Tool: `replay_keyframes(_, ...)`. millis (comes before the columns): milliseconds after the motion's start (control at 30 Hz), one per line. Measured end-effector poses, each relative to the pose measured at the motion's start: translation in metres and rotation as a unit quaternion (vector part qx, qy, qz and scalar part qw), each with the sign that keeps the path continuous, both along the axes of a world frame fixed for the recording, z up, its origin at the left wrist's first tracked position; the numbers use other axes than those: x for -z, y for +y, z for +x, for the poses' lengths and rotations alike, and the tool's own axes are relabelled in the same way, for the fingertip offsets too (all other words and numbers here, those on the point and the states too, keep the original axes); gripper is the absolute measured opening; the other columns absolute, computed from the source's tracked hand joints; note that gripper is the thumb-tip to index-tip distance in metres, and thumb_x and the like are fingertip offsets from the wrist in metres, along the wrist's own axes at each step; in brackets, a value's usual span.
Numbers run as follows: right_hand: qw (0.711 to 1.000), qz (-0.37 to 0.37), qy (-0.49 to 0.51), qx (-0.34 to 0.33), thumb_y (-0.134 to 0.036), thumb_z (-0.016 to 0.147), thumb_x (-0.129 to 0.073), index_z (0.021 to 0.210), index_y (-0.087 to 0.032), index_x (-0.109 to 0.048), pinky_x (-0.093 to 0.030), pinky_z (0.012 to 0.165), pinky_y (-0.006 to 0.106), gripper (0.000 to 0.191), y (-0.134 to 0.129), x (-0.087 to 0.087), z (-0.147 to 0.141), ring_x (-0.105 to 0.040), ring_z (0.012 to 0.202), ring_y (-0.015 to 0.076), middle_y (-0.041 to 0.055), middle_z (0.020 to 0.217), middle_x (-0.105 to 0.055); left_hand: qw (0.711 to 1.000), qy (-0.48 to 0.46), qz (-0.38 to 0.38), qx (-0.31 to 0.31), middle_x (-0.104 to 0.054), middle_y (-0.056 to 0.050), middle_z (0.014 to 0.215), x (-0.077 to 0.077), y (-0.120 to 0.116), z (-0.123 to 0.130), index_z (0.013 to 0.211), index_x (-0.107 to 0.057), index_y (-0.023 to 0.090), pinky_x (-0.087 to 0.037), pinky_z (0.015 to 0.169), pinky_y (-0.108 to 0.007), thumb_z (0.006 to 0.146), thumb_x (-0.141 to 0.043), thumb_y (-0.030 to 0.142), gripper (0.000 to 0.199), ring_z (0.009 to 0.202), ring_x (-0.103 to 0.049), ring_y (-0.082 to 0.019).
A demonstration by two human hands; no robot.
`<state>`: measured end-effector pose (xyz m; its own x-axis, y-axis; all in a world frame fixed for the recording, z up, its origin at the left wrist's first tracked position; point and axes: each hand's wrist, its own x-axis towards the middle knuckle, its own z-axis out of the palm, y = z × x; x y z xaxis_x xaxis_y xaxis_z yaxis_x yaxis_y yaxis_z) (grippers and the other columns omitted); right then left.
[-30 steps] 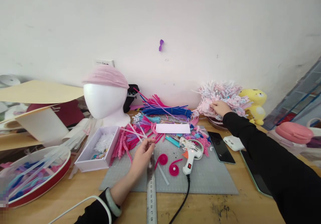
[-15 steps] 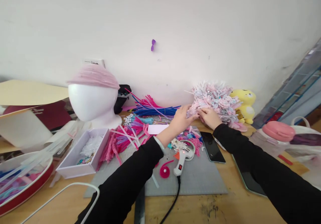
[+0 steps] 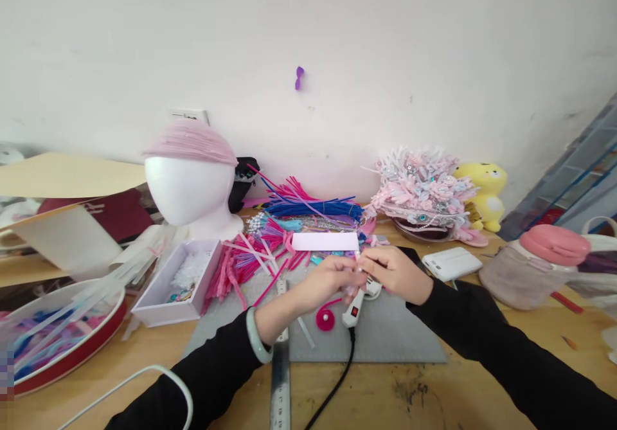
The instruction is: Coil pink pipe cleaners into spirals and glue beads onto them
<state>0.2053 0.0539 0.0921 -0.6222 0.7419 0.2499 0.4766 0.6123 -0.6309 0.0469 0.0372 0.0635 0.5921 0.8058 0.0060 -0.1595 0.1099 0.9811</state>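
My fingers (image 3: 355, 279) curl inward over the grey mat (image 3: 395, 340). My right hand (image 3: 398, 274) has its tips pinched together on what looks like a small pale piece (image 3: 357, 258); my left hand (image 3: 328, 282) bends its fingers just beside it, but I cannot tell whether they grip. The piece sits between my hands, above the glue gun (image 3: 353, 311). A loose pinch could drop it; snagging the black cord (image 3: 351, 351) could drag the gun; its nozzle, hidden behind my hands, could burn me if hot. Counting outward, I see one ruler (image 3: 280, 378), one clear stick (image 3: 306, 331), one magenta coil (image 3: 326, 319), one white box (image 3: 168, 315), one pale strip (image 3: 325, 241), one mannequin head (image 3: 190, 186), one yellow plush (image 3: 489, 192).
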Motion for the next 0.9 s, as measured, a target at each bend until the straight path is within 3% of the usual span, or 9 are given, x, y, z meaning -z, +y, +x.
replay_keyframes(100, 0.981, -0.157, 0.017, -0.110, -0.040, 0.080, -0.038, 0.054, -0.016, -0.043, -0.024, 0.041, 0.020, 0.036, -0.011, 0.005, -0.002, -0.031, 0.042, 0.0061, -0.0049, 0.045, -0.036, 0.997, 0.005, -0.045, 0.066, -0.048, 0.001, 0.045, 0.002, -0.016, -0.014, 0.055, -0.058, 0.012, -0.028, 0.042, -0.022, 0.061, -0.061, 0.027, 0.016, 0.040, -0.041, -0.008)
replay_keyframes(200, 0.935, -0.299, 0.040, -0.187, -0.044, 0.078, -0.042, 0.056, -0.016, -0.042, -0.022, 0.036, 0.019, 0.036, -0.022, 0.011, -0.007, -0.030, 0.036, 0.0046, -0.0063, 0.042, -0.035, 0.990, 0.012, -0.097, 0.099, -0.050, 0.001, 0.045, 0.001, -0.031, -0.021, 0.051, -0.058, 0.013, -0.024, 0.039, -0.022, 0.056, -0.064, 0.025, 0.015, 0.038, -0.039, -0.007)
replay_keyframes(333, 0.889, -0.395, 0.065, -0.225, -0.041, 0.075, -0.047, 0.054, -0.016, -0.043, -0.021, 0.034, 0.019, 0.033, -0.026, 0.021, -0.010, -0.029, 0.032, 0.0041, -0.0069, 0.038, -0.035, 0.986, 0.016, -0.124, 0.106, -0.050, 0.001, 0.044, 0.007, -0.042, -0.027, 0.049, -0.058, 0.013, -0.021, 0.040, -0.023, 0.055, -0.063, 0.025, 0.015, 0.038, -0.037, -0.007)
replay_keyframes(433, 0.873, -0.413, 0.210, -0.150, -0.040, 0.069, -0.052, 0.047, -0.018, -0.036, -0.012, 0.030, 0.018, 0.036, -0.020, 0.027, 0.009, -0.019, 0.028, 0.0025, -0.0094, 0.035, -0.025, 0.986, -0.001, -0.136, 0.098, -0.047, 0.001, 0.040, 0.019, -0.044, -0.047, 0.045, -0.056, 0.013, -0.020, 0.040, -0.023, 0.053, -0.064, 0.024, 0.016, 0.035, -0.035, -0.007)
replay_keyframes(533, 0.838, -0.381, 0.391, -0.008, -0.039, 0.073, -0.048, 0.047, -0.018, -0.029, -0.009, 0.031, 0.019, 0.039, -0.018, 0.031, 0.031, -0.013, 0.030, 0.0012, -0.0096, 0.042, -0.021, 0.988, -0.095, -0.113, -0.047, -0.034, 0.004, 0.033, 0.031, -0.043, -0.074, 0.041, -0.049, 0.015, -0.022, 0.041, -0.023, 0.057, -0.062, 0.030, 0.025, 0.033, -0.029, -0.006)
replay_keyframes(600, 0.830, -0.433, 0.350, -0.032, -0.038, 0.073, -0.048, 0.053, -0.016, -0.040, -0.013, 0.031, 0.018, 0.031, -0.023, 0.037, 0.029, -0.024, 0.030, 0.0019, -0.0078, 0.045, -0.030, 0.986, -0.084, -0.074, -0.126, -0.037, 0.004, 0.037, 0.038, -0.043, -0.085, 0.049, -0.050, 0.015, -0.024, 0.043, -0.023, 0.064, -0.058, 0.032, 0.024, 0.038, -0.032, -0.007)
replay_keyframes(700, 0.819, -0.503, 0.276, -0.029, -0.026, 0.072, -0.050, 0.070, -0.014, -0.051, -0.021, 0.034, 0.019, 0.013, -0.034, 0.053, -0.001, -0.038, 0.036, 0.0040, -0.0014, 0.059, -0.048, 0.992, -0.017, -0.047, -0.118, -0.045, 0.002, 0.049, 0.045, -0.044, -0.083, 0.059, -0.052, 0.014, -0.027, 0.045, -0.022, 0.063, -0.061, 0.035, 0.024, 0.044, -0.039, -0.008)
replay_keyframes(833, 0.772, -0.569, 0.282, 0.025, -0.017, 0.064, -0.042, 0.063, -0.016, -0.044, -0.012, 0.033, 0.017, 0.003, -0.043, 0.077, -0.047, -0.024, 0.032, 0.0023, -0.0074, 0.049, -0.034, 0.995, 0.013, -0.046, -0.086, -0.046, 0.002, 0.054, 0.051, -0.047, -0.071, 0.073, -0.049, 0.016, -0.030, 0.049, -0.021, 0.068, -0.056, 0.042, 0.028, 0.049, -0.041, -0.009)
replay_keyframes(900, 0.793, -0.554, 0.251, 0.033, -0.021, 0.068, -0.037, 0.060, -0.017, -0.041, -0.010, 0.034, 0.018, 0.011, -0.045, 0.084, -0.057, -0.018, 0.033, 0.0030, -0.0084, 0.046, -0.026, 0.996, 0.042, -0.024, -0.073, -0.044, 0.004, 0.053, 0.053, -0.050, -0.068, 0.070, -0.047, 0.016, -0.030, 0.049, -0.020, 0.070, -0.053, 0.044, 0.028, 0.048, -0.040, -0.008)
